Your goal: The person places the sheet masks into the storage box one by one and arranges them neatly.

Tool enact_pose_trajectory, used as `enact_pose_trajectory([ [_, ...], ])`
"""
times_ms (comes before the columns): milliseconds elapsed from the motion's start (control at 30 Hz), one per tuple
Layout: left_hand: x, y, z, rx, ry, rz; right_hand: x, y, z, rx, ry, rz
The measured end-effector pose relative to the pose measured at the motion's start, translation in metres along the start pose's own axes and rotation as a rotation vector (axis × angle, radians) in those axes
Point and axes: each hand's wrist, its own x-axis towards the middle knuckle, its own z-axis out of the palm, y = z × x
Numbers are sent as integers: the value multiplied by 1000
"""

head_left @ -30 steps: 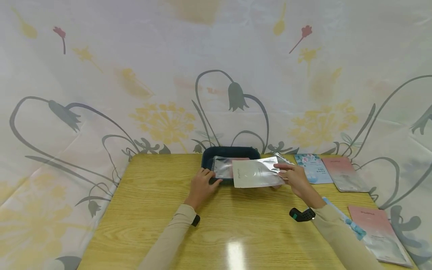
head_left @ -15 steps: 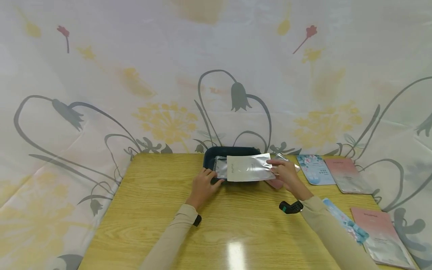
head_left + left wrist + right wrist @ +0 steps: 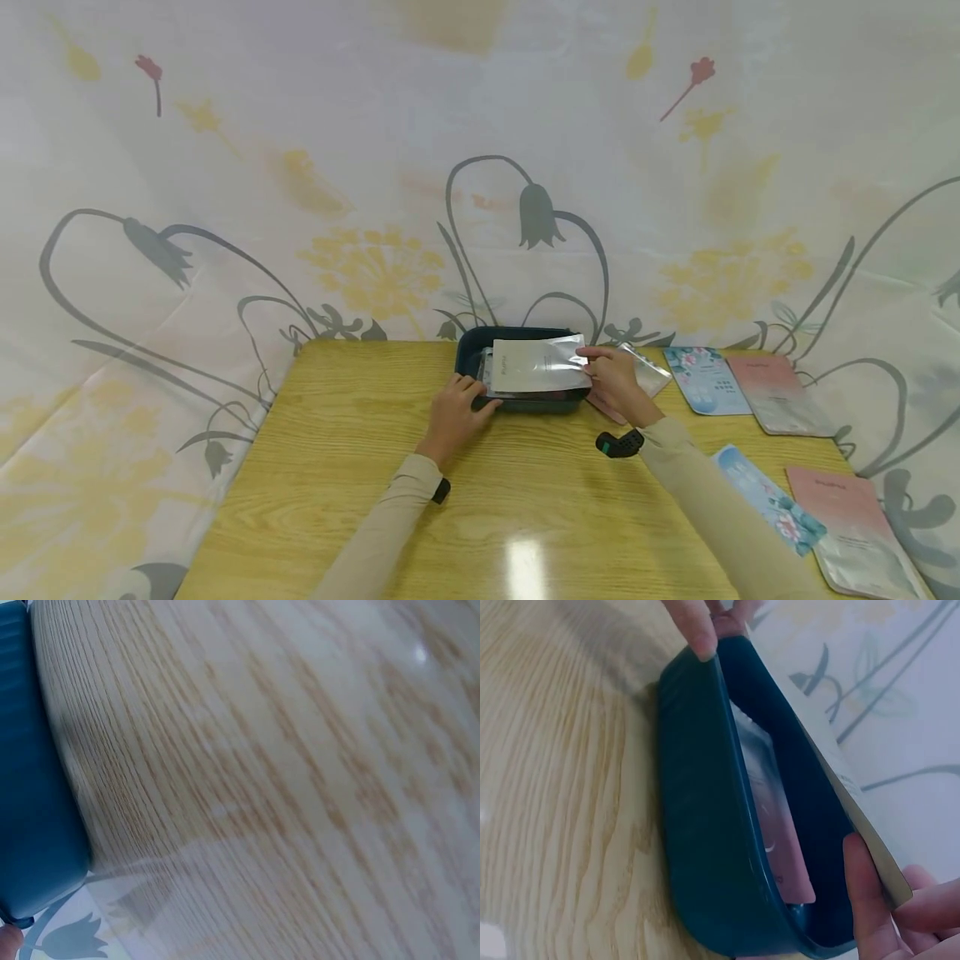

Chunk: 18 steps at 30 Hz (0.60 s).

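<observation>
My right grip (image 3: 615, 379) pinches the silver packet (image 3: 536, 367) at its 3 o'clock edge. It looks light, bendy and slippery. My left grip (image 3: 453, 408) clasps the tray (image 3: 467, 360).

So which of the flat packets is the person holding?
The cream-and-silver foil packet, pinched by the right hand above the dark blue tray; the other packets lie untouched.

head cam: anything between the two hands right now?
Yes. In the head view the dark blue tray sits between the left hand and right hand, with the silver pouch held over it by the right hand; the left steadies the tray's near-left corner.
</observation>
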Motion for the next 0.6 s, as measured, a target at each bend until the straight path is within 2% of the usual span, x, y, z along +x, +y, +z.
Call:
enact_pose_trajectory([
  [167,0,1,0,-8,-13,-12,11,5,10,5,21,-21],
  [367,0,2,1,-8,-34,-26,23,14,16,-15,117,-46],
  [533,0,1,0,-17,-39,-35,26,17,24,-48,147,-62],
  [600,-1,1,0,-21,-32,-35,25,17,27,-72,133,-61],
])
